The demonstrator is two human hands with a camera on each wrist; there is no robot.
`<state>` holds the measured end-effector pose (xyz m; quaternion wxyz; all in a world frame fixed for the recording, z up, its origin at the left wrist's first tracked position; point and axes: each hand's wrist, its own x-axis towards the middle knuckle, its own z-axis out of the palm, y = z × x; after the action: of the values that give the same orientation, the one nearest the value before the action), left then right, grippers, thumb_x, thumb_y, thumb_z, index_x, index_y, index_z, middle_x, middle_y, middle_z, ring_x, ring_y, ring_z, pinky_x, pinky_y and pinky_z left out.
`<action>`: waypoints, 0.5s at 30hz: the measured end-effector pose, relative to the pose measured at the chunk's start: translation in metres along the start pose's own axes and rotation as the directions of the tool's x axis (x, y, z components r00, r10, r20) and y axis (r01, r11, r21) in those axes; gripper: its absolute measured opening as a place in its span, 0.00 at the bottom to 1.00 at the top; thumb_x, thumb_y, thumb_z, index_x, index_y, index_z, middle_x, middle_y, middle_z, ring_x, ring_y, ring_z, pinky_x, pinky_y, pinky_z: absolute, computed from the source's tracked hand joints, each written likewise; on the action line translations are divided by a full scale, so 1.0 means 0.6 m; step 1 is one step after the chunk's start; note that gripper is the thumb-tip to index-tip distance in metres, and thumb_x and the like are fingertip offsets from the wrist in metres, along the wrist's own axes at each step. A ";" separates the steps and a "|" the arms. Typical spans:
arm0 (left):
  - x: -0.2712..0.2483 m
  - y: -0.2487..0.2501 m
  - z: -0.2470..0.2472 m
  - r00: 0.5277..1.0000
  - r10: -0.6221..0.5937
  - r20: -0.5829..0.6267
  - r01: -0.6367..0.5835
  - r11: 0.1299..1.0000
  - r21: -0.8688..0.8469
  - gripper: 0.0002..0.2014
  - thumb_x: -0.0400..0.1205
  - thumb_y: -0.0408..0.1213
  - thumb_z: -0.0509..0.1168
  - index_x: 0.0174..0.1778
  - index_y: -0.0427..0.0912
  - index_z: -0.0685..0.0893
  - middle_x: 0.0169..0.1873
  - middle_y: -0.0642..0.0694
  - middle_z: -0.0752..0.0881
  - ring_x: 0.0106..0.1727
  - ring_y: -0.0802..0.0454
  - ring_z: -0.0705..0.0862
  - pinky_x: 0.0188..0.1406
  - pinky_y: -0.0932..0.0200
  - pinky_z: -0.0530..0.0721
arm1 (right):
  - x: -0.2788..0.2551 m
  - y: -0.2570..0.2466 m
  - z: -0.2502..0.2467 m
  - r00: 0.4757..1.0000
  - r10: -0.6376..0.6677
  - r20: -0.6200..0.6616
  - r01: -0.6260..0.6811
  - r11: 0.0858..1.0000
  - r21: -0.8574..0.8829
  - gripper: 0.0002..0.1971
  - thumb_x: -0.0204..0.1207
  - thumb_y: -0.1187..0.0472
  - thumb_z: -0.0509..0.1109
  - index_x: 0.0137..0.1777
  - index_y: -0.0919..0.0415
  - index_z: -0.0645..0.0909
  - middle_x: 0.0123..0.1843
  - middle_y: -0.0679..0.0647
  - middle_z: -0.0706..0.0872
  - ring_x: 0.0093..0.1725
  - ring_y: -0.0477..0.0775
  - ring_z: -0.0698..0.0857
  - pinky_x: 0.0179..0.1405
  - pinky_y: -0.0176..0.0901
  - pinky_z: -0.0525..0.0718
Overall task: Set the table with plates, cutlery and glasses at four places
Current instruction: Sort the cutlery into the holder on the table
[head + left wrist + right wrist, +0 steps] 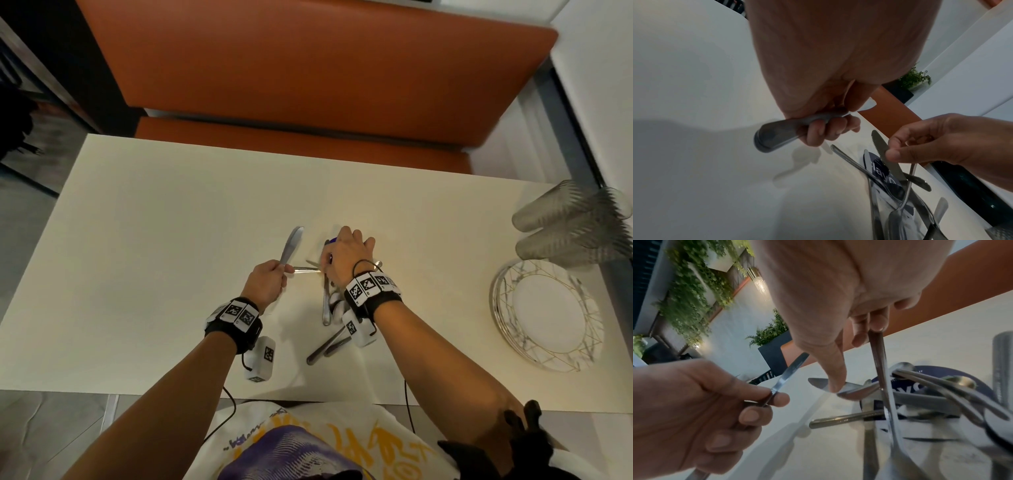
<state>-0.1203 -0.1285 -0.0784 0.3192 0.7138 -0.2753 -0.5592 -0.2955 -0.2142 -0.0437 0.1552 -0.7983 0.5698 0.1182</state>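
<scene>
My left hand [274,274] grips a table knife [292,246] by its handle, blade pointing away from me; the handle [785,129] sticks out of the fist. My right hand [342,255] hovers over a loose pile of cutlery [327,308] in the middle of the white table [154,240]. Its fingers pinch the handle of a spoon [879,356] whose bowl hangs down into the pile, and its thumb [835,382] touches the blade of another knife [816,383]. A stack of marbled plates [548,315] and several ribbed glasses [561,219] stand at the right edge.
The cutlery lies on a blue and white printed paper [925,386]. An orange bench [308,68] runs along the table's far side. My wrist cameras' cables hang over the near edge. A dark planter with greenery [772,344] stands beyond the table.
</scene>
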 end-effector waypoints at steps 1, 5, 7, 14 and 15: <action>0.001 0.000 0.000 1.000 0.003 -0.001 -0.003 1.000 0.005 0.16 0.90 0.34 0.55 0.49 0.38 0.89 0.29 0.47 0.80 0.25 0.53 0.74 0.23 0.62 0.70 | 0.000 -0.001 -0.003 1.000 0.002 -0.007 -0.002 1.000 0.014 0.04 0.72 0.52 0.73 0.43 0.41 0.87 0.55 0.49 0.71 0.59 0.58 0.71 0.59 0.56 0.65; 0.003 0.004 0.002 1.000 0.022 0.006 -0.022 1.000 0.015 0.16 0.91 0.34 0.55 0.49 0.39 0.89 0.29 0.47 0.81 0.25 0.53 0.75 0.24 0.61 0.71 | 0.002 0.002 -0.014 0.997 0.007 -0.071 -0.001 0.997 0.076 0.02 0.73 0.52 0.74 0.41 0.42 0.88 0.54 0.48 0.73 0.58 0.56 0.72 0.55 0.53 0.63; 0.005 0.007 0.003 1.000 0.029 0.008 -0.029 0.999 0.013 0.17 0.91 0.34 0.54 0.49 0.39 0.89 0.29 0.47 0.80 0.26 0.53 0.74 0.23 0.61 0.71 | 0.004 0.007 -0.024 0.996 -0.011 -0.085 0.022 0.992 0.127 0.01 0.74 0.49 0.75 0.43 0.43 0.87 0.55 0.48 0.74 0.58 0.56 0.72 0.56 0.52 0.66; 0.013 0.034 0.010 0.999 0.039 0.011 -0.039 0.999 -0.023 0.18 0.92 0.34 0.52 0.52 0.39 0.89 0.29 0.47 0.79 0.28 0.52 0.73 0.26 0.59 0.71 | 0.005 0.023 -0.059 0.963 0.047 -0.264 0.111 0.826 0.552 0.05 0.78 0.55 0.74 0.43 0.46 0.81 0.42 0.41 0.87 0.48 0.51 0.83 0.53 0.49 0.82; 0.013 0.040 0.011 0.999 0.050 0.012 -0.050 0.999 -0.016 0.18 0.92 0.34 0.52 0.52 0.40 0.89 0.30 0.48 0.80 0.28 0.52 0.73 0.25 0.59 0.71 | 0.003 0.023 -0.066 0.955 0.095 -0.280 0.106 0.773 0.626 0.05 0.78 0.56 0.75 0.43 0.48 0.81 0.42 0.43 0.88 0.46 0.50 0.84 0.49 0.45 0.82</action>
<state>-0.1259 -0.1510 -0.0659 0.3369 0.7007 -0.2905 -0.5577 -0.3075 -0.2352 -0.0094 0.3286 -0.7090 0.5903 -0.2020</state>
